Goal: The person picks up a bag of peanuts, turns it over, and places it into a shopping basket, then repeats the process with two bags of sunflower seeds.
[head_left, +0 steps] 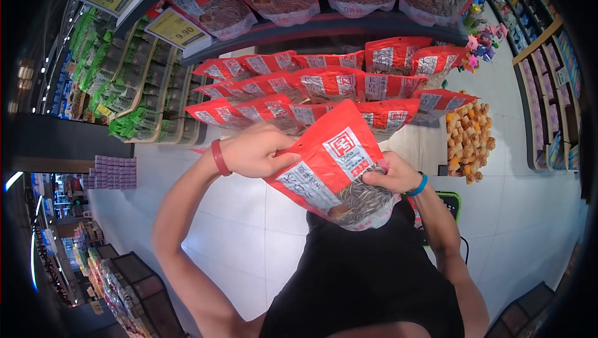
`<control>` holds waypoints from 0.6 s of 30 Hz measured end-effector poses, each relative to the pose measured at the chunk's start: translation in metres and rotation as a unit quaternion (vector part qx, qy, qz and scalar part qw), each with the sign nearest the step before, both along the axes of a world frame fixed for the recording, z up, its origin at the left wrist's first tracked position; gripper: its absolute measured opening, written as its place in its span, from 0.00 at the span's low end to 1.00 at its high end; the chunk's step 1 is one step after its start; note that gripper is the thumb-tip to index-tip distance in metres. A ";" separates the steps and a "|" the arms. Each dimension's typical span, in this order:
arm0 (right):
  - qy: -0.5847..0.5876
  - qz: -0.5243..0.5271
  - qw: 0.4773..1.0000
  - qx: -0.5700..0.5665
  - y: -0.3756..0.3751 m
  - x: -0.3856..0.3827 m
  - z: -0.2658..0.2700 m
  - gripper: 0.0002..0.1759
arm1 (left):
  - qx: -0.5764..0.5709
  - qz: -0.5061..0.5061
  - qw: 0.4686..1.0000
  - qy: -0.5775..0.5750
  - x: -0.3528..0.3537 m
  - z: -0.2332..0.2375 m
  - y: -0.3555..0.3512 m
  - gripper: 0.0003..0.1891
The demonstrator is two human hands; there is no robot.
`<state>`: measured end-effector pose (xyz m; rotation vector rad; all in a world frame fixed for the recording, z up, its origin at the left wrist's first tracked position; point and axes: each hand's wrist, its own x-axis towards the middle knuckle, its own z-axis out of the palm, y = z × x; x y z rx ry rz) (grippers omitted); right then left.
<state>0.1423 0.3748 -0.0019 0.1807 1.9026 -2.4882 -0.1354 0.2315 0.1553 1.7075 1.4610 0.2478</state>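
A red bag of sunflower seeds (349, 173) with a clear window hangs tilted in front of my body, its printed front facing up. My left hand (261, 150), with a red wristband, pinches the bag's upper left corner. On the other side my right hand (398, 176), with a blue wristband, grips the lower right edge, thumb over the front and the other fingers hidden behind. Just beyond stand rows of matching red bags (324, 82), partly covered by the held one.
Overhead, a dark shelf (261, 42) carries more red bags and yellow price tags (179, 28). Green-topped packets (140, 89) fill racks at left. A pile of brown and orange pieces (468, 142) sits at right. A green-rimmed basket (450, 204) is by my right arm.
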 end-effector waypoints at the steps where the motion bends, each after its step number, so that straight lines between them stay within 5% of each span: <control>1: -0.013 0.003 1.000 0.022 0.002 -0.001 -0.006 0.20 | -0.025 0.003 0.999 0.034 -0.001 -0.003 0.003 0.17; 3: -0.013 -0.005 1.000 0.020 0.002 -0.002 -0.010 0.20 | -0.134 0.020 0.990 0.049 -0.008 -0.007 0.008 0.16; 6: -0.009 -0.018 1.000 -0.018 0.005 -0.002 -0.009 0.20 | -0.075 0.099 0.990 -0.067 -0.003 -0.007 0.008 0.18; 10: 0.017 -0.002 0.999 -0.031 0.009 -0.004 -0.010 0.21 | -0.180 0.146 0.964 -0.127 0.007 0.013 0.020 0.18; 18: 0.000 0.036 0.999 -0.032 0.015 -0.007 -0.019 0.23 | -0.185 0.064 0.973 -0.121 -0.006 0.008 0.019 0.20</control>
